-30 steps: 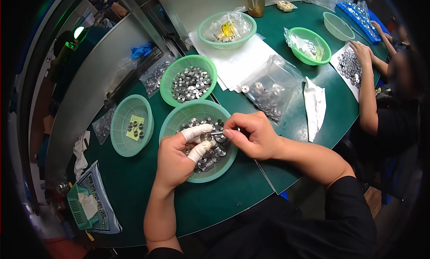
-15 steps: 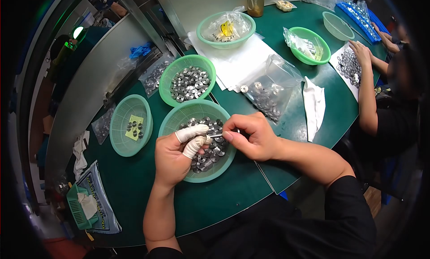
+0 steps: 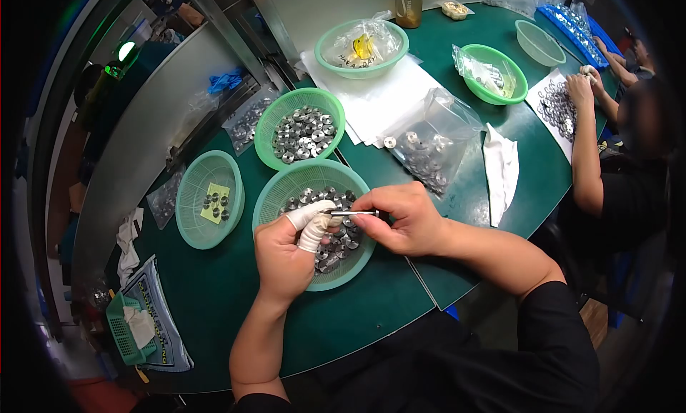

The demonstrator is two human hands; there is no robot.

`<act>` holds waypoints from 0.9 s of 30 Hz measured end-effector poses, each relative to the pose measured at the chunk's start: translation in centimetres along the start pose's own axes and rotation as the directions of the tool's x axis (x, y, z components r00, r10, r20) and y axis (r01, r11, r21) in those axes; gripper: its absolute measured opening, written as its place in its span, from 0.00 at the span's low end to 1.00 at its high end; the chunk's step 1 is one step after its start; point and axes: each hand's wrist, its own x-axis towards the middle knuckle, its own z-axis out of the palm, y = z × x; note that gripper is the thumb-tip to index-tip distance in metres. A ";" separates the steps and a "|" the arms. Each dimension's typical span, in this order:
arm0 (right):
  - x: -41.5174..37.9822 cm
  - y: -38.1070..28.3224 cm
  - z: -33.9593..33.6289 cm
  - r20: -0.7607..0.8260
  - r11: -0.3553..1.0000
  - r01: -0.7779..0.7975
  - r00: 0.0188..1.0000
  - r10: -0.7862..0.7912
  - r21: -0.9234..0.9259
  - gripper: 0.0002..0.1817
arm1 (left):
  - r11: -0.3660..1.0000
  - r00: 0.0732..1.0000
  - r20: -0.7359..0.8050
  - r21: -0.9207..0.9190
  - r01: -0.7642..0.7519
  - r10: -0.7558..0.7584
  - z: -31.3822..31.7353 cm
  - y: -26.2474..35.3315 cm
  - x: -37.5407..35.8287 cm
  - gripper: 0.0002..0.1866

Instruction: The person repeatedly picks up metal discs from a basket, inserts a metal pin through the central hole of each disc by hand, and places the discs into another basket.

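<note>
Over a green basket (image 3: 266, 198) of round metal parts (image 3: 334, 254), both my hands meet. White finger cots cover the thumb and a finger of my left hand (image 3: 289, 252), which pinches a small piece mostly hidden by the fingertips. Between thumb and forefinger my right hand (image 3: 400, 216) grips a thin metal rod-shaped tool (image 3: 355, 213), its left end at the left fingertips. Just behind, a second green basket (image 3: 261, 138) holds many shiny metal discs (image 3: 306, 133). To the left, a paler basket (image 3: 187, 224) has several discs on a yellow note (image 3: 214, 207).
A clear bag of metal parts (image 3: 425, 152) and a white glove (image 3: 501, 173) lie right of the baskets. Farther back stand a basket with a plastic bag (image 3: 357, 45) and a bright green bowl (image 3: 516, 77). At right, a co-worker's hands (image 3: 582, 88) are over a sheet of parts.
My left hand has turned slightly and shifted right, closer to my right hand. More of the metal tool shows between the hands. The co-worker's hands have lifted and come together.
</note>
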 end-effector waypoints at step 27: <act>0.3 -0.2 -0.8 0.130 0.994 -0.028 0.991 0.014 0.104 0.10 | 0.871 0.962 0.151 0.409 -0.271 0.228 -0.2 2.8 -0.4 0.18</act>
